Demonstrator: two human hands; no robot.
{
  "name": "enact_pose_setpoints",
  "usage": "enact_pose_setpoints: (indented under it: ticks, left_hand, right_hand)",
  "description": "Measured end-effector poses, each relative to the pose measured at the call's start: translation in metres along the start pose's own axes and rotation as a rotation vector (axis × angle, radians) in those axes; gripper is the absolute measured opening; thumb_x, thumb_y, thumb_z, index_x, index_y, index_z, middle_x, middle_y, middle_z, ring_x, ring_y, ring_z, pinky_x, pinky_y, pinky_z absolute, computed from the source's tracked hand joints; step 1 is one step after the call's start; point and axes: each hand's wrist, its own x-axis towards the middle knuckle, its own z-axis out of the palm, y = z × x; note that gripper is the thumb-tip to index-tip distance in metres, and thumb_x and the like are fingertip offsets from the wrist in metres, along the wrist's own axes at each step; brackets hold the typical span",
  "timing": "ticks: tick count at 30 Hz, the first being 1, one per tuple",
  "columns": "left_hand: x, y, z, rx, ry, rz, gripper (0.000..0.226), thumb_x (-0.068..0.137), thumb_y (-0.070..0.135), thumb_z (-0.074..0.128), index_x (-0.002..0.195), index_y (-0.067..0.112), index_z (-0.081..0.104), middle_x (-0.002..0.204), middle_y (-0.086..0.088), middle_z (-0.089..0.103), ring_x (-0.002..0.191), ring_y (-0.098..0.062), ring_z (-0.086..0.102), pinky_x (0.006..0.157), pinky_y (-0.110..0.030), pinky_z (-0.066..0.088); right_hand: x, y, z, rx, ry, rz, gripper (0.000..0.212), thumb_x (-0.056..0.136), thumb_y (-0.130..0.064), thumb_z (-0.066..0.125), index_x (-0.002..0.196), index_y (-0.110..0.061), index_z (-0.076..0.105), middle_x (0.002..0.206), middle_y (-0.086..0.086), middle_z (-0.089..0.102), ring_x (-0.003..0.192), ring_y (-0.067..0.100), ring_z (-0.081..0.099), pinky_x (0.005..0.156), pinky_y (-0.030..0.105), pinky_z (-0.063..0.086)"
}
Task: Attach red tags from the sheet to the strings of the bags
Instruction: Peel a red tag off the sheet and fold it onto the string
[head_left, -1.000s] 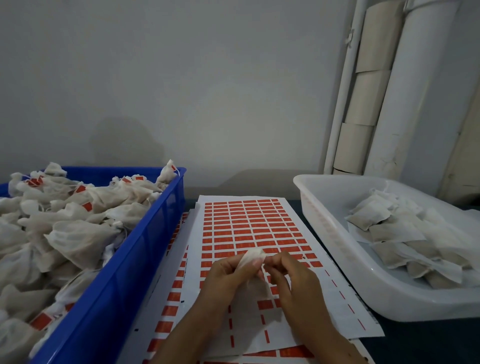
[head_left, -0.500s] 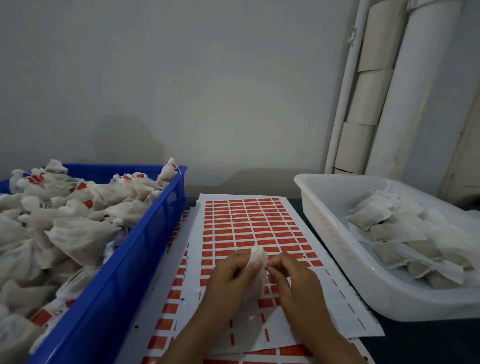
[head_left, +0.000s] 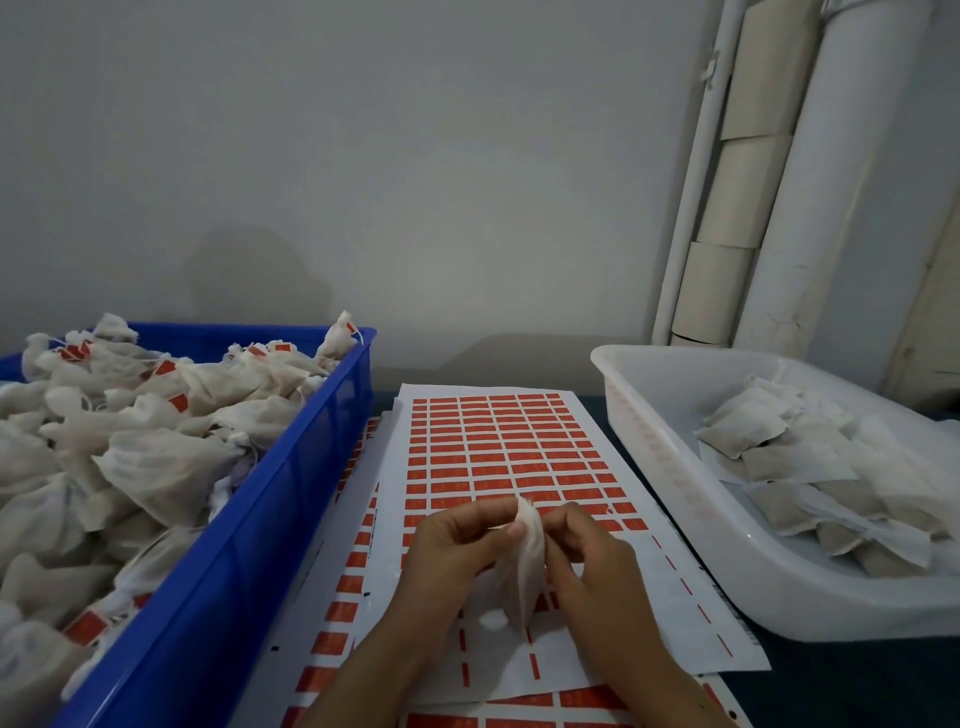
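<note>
The desk (head_left: 857, 691) in front of me is dark and mostly covered. On my left sits the blue bin (head_left: 270, 519), heaped with tagged bags (head_left: 156, 457), many showing red tags on their strings. On my right is the white tray (head_left: 675, 499) holding flat, untagged bags (head_left: 810, 467). Between them lies the sheet (head_left: 509, 447), its long axis running away from me, with full rows of red tags (head_left: 498, 431) at the far end and mostly stripped rows near me.

My hands meet over the near half of the sheet, holding one bag (head_left: 524, 566) upright between them, its neck up and its body hanging down towards the paper. My left hand (head_left: 457, 551) has its fingers curled round the bag's top, pinching it from the left. My right hand (head_left: 592, 561) pinches at the neck from the right side, fingers bent in close; I judge it is working the string, though the string itself is too fine for me to make out here.

What matters next: the nearest unpeeled tags lie just beyond my fingertips, straight ahead, and slightly towards the right. My right hand is nearer to them, so I expect it to reach forward and peel one while my left keeps the bag steady.
</note>
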Motion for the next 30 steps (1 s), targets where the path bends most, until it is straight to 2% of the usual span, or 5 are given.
enact_pose_setpoints:
  ticks: [7, 12, 15, 20, 30]
  left_hand:
    - [-0.0022, 0.002, 0.0005, -0.021, 0.014, 0.0, 0.024, 0.065, 0.035, 0.066, 0.089, 0.034, 0.07, 0.092, 0.021, 0.07, 0.089, 0.006, 0.063, 0.063, -0.006, 0.048]
    - [-0.0058, 0.0045, 0.0039, -0.004, -0.018, -0.017, 0.025, 0.067, 0.038, 0.065, 0.091, 0.037, 0.069, 0.092, 0.025, 0.069, 0.087, 0.009, 0.062, 0.055, -0.002, 0.044]
    - [-0.0058, 0.0055, 0.0042, -0.027, -0.041, -0.016, 0.03, 0.066, 0.039, 0.064, 0.096, 0.034, 0.07, 0.096, 0.023, 0.069, 0.091, 0.007, 0.062, 0.059, -0.004, 0.046]
    - [-0.0035, 0.0027, 0.0027, -0.036, -0.027, 0.012, 0.032, 0.067, 0.039, 0.064, 0.096, 0.03, 0.071, 0.097, 0.021, 0.07, 0.092, 0.002, 0.064, 0.064, -0.009, 0.049]
    - [-0.0011, -0.0028, 0.0047, 0.119, 0.138, 0.101, 0.025, 0.06, 0.047, 0.067, 0.081, 0.035, 0.069, 0.085, 0.021, 0.07, 0.083, -0.002, 0.064, 0.06, -0.006, 0.047]
  right_hand:
    - [-0.0023, -0.0079, 0.0002, 0.151, -0.033, 0.03, 0.009, 0.091, -0.024, 0.05, 0.084, -0.029, 0.05, 0.077, -0.016, 0.062, 0.077, -0.005, 0.062, 0.064, 0.007, 0.048]
    - [0.0023, -0.0052, 0.0067, 0.155, -0.045, 0.109, 0.017, 0.093, -0.015, 0.048, 0.108, -0.012, 0.055, 0.104, -0.001, 0.064, 0.082, 0.004, 0.061, 0.075, 0.004, 0.044]
    - [0.0, -0.0033, 0.0083, 0.121, -0.06, 0.055, 0.018, 0.093, -0.021, 0.048, 0.11, -0.019, 0.054, 0.102, -0.01, 0.062, 0.083, 0.002, 0.059, 0.076, 0.001, 0.043]
    - [-0.0008, -0.0033, 0.005, 0.123, -0.013, 0.005, 0.005, 0.089, -0.026, 0.052, 0.088, -0.031, 0.053, 0.082, -0.019, 0.063, 0.076, 0.004, 0.063, 0.073, 0.01, 0.051]
    - [-0.0008, -0.0004, 0.0016, -0.055, 0.076, -0.057, 0.018, 0.091, -0.025, 0.052, 0.075, -0.031, 0.048, 0.07, -0.018, 0.056, 0.068, 0.009, 0.059, 0.066, 0.008, 0.044]
